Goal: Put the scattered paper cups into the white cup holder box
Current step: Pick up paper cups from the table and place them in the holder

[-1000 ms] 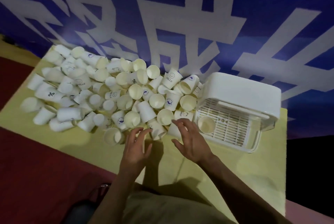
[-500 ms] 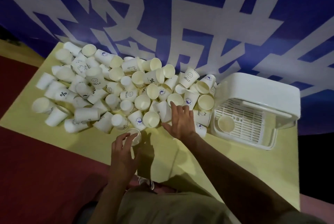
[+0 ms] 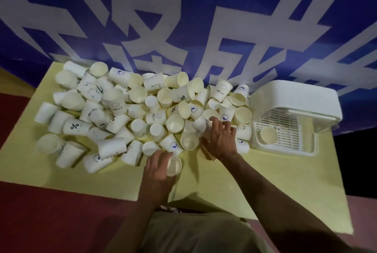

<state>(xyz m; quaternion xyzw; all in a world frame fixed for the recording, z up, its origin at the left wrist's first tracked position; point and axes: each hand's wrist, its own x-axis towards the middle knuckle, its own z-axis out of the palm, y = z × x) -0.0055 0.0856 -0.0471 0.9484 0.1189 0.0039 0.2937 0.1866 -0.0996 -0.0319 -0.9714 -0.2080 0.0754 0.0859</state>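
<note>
Gripping, left hand (image 3: 156, 168): one paper cup (image 3: 173, 165) is held by curled fingers.
Right hand (image 3: 219, 137): a cup (image 3: 201, 123) in the pile is clasped.
Box (image 3: 293, 113): one cup (image 3: 268, 134) is inside.

Big blue banner (image 3: 204, 17) with huge white letters hangs behind, filling top of view. Bench (image 3: 265, 181) under pale yellow cloth stands right against it. Dark red floor (image 3: 40, 212) lies left and near side of bench. Black dark patch sits far right, beside bench. Light dim, soft shadows on yellow cloth.
</note>
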